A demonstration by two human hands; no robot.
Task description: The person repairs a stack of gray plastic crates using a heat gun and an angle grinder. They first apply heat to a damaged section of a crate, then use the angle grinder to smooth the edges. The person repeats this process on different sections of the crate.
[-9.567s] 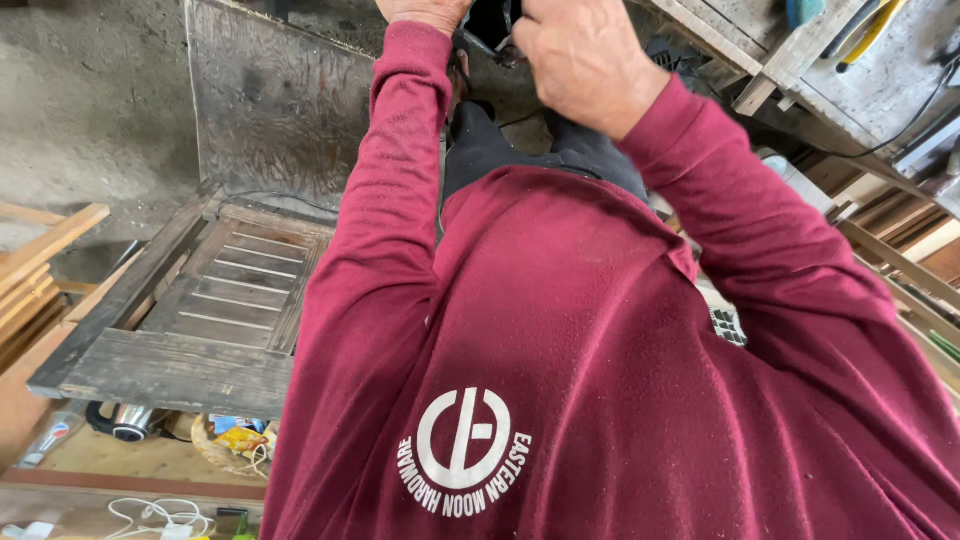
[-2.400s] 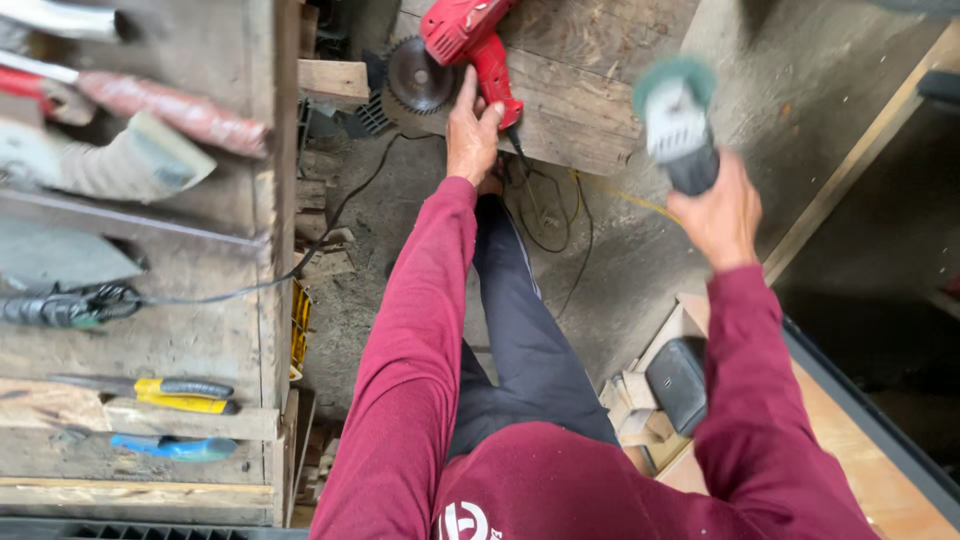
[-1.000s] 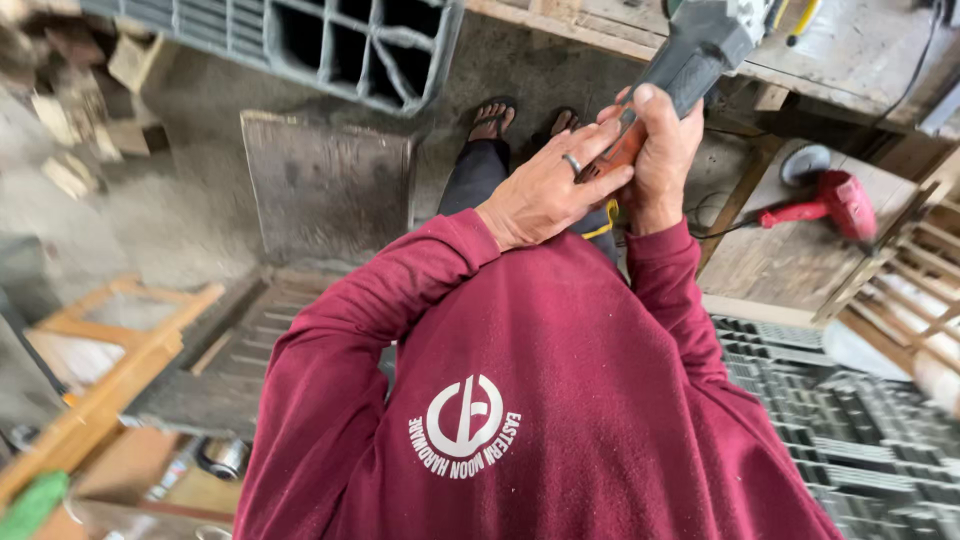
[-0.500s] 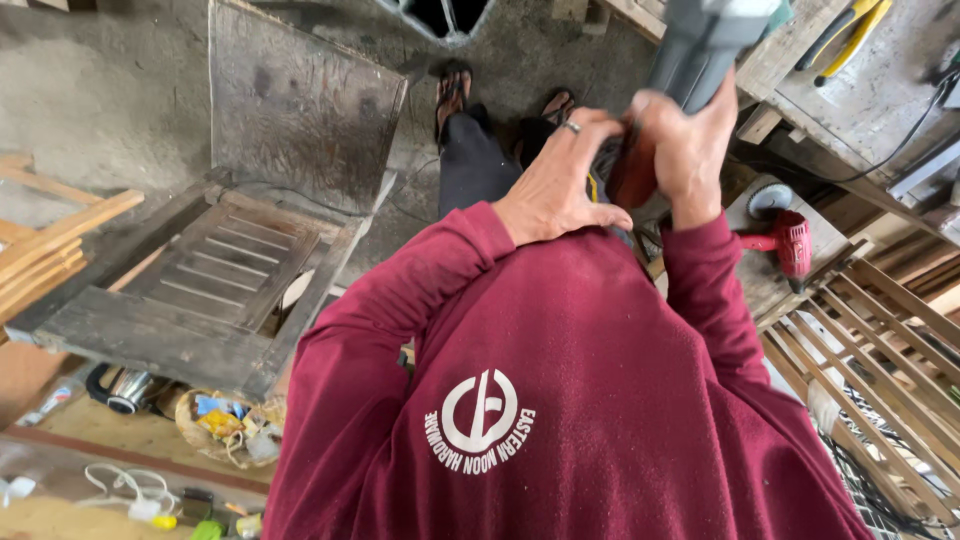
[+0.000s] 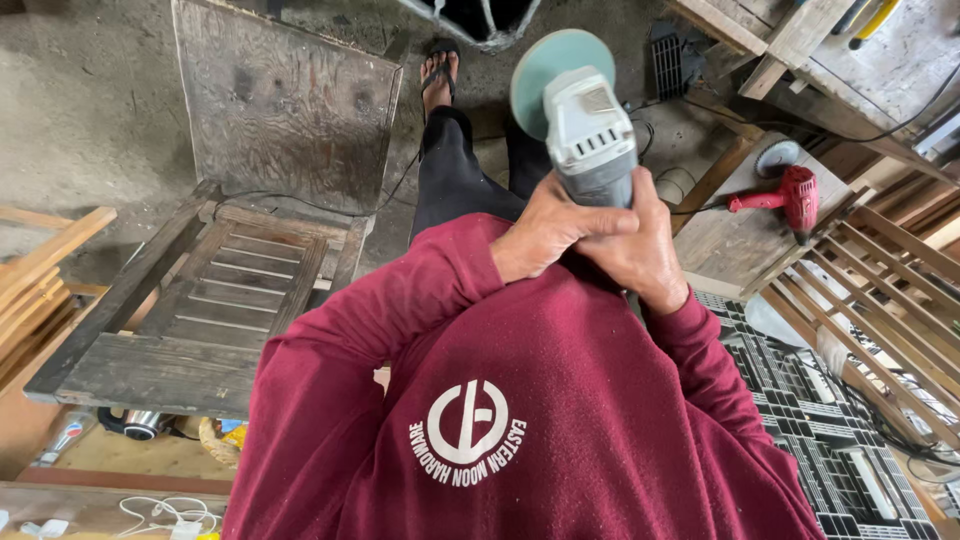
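While both my left hand (image 5: 545, 232) and right hand (image 5: 640, 250) wrap tightly around the grey sander (image 5: 585, 125), raised above the louvred shutter (image 5: 215, 300), I should keep its disc facing away.

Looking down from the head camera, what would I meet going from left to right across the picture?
Stacked wooden frames → weathered louvred shutter → left hand and right hand, both gripping the grey sander → red power tool → wooden slats.
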